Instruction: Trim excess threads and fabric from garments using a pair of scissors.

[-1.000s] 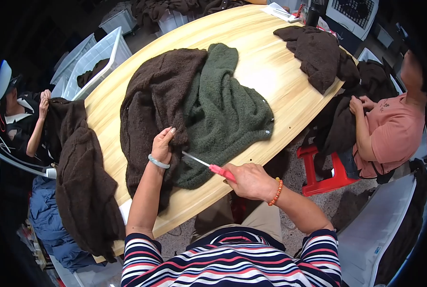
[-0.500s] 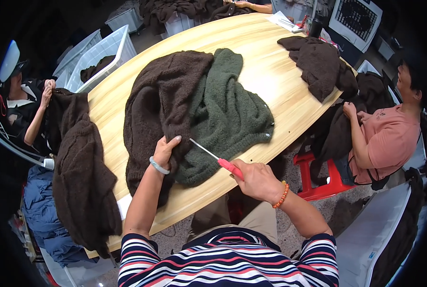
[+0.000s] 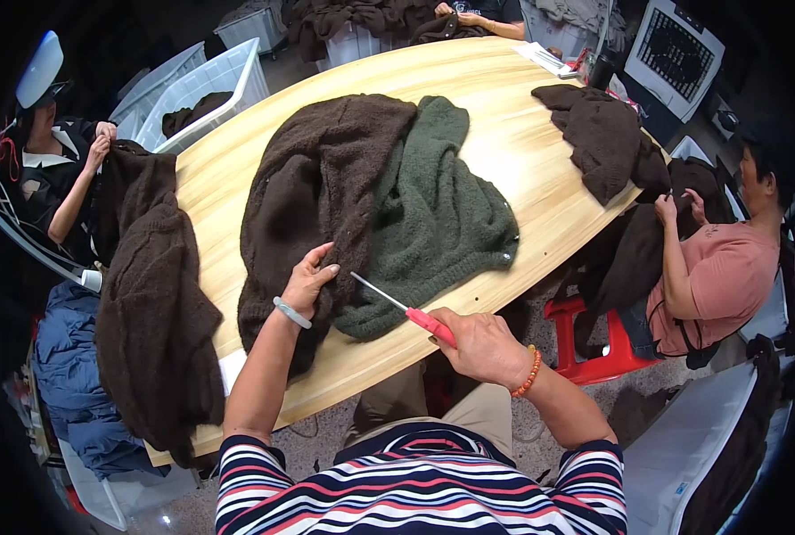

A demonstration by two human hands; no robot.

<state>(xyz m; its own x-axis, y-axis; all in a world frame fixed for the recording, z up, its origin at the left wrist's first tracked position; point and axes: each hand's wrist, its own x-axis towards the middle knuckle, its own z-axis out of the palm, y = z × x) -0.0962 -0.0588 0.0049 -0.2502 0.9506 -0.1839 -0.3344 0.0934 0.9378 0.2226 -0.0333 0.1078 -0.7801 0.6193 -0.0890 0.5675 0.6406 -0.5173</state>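
A dark brown knit garment [image 3: 344, 134] lies bunched on the table in front of me, partly over a dark green knit garment [image 3: 442, 205] with small shiny buttons at its right edge. My left hand [image 3: 307, 283], a pale bangle on its wrist, rests at the near edge of the brown knit with thumb and fingers apart. In my right hand [image 3: 487, 346] is a red-handled tool [image 3: 431, 326] with a thin metal shaft, like a slim screwdriver. Its tip points up and left, close to the brown knit; whether it touches cannot be told.
The pale wooden table [image 3: 504, 116] has a curved edge. Another brown garment [image 3: 157, 330] hangs over its left end, and one more [image 3: 598, 143] lies at the right. Co-workers handle dark garments to the left, right and far side. A red stool [image 3: 594, 352] stands at the right.
My left hand has loosened its pinch on the brown knit, and its fingers have spread. My right hand keeps its grip on the tool. The whole view has shifted slightly.
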